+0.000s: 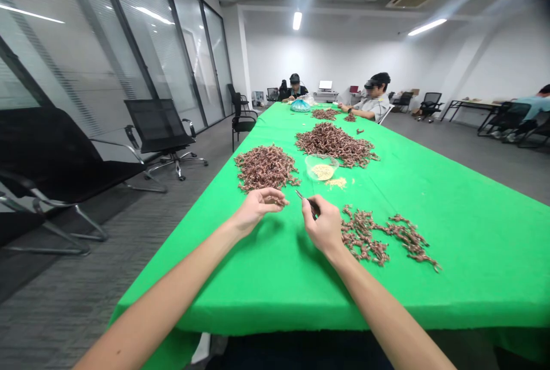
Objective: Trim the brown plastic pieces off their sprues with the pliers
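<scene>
Head view: slim metal tweezers [304,197] in the right hand [326,228], firmly gripped near the rear end, long axis slanting up and left, tips directed toward the left hand [258,211]. Left grip nearly shut, pinching a small, twisted brown piece [275,200] at the fingertips. Both hands sit just above the green-covered counter [451,301], beside a loose, elongated scatter of similar brown pieces [378,238].

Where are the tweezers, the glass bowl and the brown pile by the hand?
Tweezers [304,198]: head view, on the metal arm near the tip.
Glass bowl [322,156]: head view, on the far rim.
Brown pile [365,238]: head view, on its middle.
</scene>
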The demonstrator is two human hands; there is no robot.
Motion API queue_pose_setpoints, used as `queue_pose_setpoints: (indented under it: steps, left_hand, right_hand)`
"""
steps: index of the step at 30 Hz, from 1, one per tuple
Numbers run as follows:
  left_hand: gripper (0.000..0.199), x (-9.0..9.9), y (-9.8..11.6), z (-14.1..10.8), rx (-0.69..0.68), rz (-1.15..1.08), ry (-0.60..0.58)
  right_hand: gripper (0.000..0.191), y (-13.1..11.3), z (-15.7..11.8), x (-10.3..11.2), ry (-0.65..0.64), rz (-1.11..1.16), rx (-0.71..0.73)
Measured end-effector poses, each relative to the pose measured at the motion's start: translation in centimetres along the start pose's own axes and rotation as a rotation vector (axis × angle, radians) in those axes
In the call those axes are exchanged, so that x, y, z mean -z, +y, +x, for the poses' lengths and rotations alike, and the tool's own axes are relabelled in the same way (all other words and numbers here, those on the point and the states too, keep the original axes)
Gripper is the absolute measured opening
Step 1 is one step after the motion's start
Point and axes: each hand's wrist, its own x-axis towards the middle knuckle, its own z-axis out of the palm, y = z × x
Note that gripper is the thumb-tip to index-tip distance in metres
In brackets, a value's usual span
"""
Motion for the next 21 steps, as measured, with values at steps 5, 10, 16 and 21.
queue_pose_setpoints:
  steps: [5,10,16,21]
  left_hand:
    - [0.041,-0.3,0.5,-0.2,0.018,0.048,0.02]
    - [0.04,0.2,0.3,0.1,-0.024,0.218,0.082]
    - [0.05,3.4,3.5,5.9,-0.085,0.492,0.135]
    - [0.047,7.1,7.5,12.5,-0.152,1.065,0.223]
  right_hand:
    - [0.038,0.1,0.1,0.0,-0.024,0.025,0.04]
    - [0.041,0.4,0.0,-0.2,-0.047,0.024,0.069]
    - [0.042,0.4,0.0,-0.3,-0.071,0.0,0.07]
    - [0.04,0.4,0.0,-0.1,-0.074,0.012,0.081]
